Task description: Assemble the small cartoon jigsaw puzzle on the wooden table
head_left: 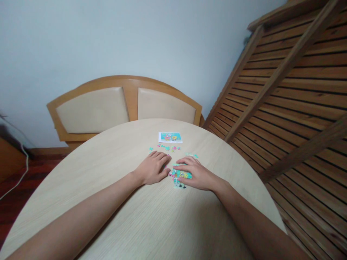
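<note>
A partly joined jigsaw puzzle with a yellow cartoon figure on turquoise lies flat on the table. My right hand rests over its right side, fingers stretched out and apart, hiding part of it. To the left, my left hand lies low over the tabletop with its fingers extended. Its thumb tip comes close to the puzzle's pink left edge. Small bits of pink show beside the left fingers, partly covered. Beyond the hands, loose turquoise puzzle pieces and pink puzzle pieces are scattered in a row.
A picture card with two cartoon figures lies past the pieces. More loose pieces sit beyond my right hand. The round wooden table meets a padded headboard at the back. A slatted wooden frame leans at right.
</note>
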A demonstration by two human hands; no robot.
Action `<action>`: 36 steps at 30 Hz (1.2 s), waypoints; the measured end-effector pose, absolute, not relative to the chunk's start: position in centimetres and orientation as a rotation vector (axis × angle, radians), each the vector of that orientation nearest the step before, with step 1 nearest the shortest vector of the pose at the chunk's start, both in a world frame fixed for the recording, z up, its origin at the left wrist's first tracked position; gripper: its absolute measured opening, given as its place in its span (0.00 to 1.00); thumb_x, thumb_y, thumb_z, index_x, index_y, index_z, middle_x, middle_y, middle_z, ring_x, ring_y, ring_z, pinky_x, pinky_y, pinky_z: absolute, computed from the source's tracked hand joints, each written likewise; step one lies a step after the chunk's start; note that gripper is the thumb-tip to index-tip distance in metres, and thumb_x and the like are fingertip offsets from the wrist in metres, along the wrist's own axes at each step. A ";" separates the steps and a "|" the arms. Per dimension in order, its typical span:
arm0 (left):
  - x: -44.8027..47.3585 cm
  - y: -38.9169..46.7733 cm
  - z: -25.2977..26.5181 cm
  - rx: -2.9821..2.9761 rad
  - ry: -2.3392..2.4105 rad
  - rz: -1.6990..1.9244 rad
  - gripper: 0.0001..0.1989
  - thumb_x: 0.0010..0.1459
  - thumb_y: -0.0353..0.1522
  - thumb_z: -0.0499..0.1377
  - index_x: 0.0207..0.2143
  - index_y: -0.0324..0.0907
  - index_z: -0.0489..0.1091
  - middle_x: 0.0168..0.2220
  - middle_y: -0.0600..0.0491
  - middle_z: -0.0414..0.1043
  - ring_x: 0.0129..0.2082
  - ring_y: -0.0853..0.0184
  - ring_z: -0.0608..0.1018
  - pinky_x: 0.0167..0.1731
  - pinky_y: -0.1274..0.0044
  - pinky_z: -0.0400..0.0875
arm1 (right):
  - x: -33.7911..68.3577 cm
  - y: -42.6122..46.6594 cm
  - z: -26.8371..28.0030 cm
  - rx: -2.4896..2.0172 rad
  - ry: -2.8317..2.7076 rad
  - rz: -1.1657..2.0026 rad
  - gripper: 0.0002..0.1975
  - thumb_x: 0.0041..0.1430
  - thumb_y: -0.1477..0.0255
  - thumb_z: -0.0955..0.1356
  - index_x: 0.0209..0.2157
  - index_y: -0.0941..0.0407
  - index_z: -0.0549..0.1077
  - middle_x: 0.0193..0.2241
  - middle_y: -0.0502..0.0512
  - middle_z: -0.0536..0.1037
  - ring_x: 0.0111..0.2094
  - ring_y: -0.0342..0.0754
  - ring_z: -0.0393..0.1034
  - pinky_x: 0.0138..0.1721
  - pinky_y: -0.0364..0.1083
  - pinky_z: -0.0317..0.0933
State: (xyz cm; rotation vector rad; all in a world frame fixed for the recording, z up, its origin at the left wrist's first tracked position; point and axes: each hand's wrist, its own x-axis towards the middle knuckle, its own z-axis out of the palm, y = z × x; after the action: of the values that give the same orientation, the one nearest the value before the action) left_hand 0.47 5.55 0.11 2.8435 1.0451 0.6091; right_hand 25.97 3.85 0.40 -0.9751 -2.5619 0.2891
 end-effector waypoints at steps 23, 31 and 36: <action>0.0 5.7 -1.7 2.514 1.016 0.846 0.12 0.63 0.32 0.60 0.50 0.44 0.69 0.39 0.52 0.76 0.43 0.61 0.76 0.48 0.66 0.69 | 26.6 4.1 0.4 -1.046 -2.580 0.263 0.20 0.62 0.58 0.70 0.54 0.48 0.76 0.54 0.59 0.73 0.57 0.58 0.62 0.60 0.60 0.55; -0.1 5.7 -1.9 2.458 1.022 0.840 0.13 0.62 0.30 0.60 0.50 0.44 0.69 0.38 0.52 0.76 0.42 0.61 0.76 0.48 0.67 0.69 | 26.6 4.2 0.4 -1.038 -2.576 0.279 0.20 0.62 0.58 0.70 0.54 0.47 0.76 0.54 0.59 0.73 0.57 0.58 0.63 0.60 0.59 0.55; 0.0 5.4 -1.7 2.564 1.027 0.835 0.09 0.64 0.30 0.58 0.46 0.43 0.72 0.39 0.50 0.76 0.42 0.61 0.75 0.48 0.67 0.69 | 27.0 4.3 0.4 -1.062 -2.573 0.269 0.20 0.62 0.57 0.70 0.53 0.47 0.77 0.54 0.59 0.73 0.57 0.58 0.62 0.60 0.60 0.55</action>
State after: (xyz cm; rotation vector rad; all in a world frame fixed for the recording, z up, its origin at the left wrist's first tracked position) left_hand -0.02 5.36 -1.71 2.5645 1.0270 0.8350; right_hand 26.97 4.33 0.38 -1.0623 -2.5726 0.2690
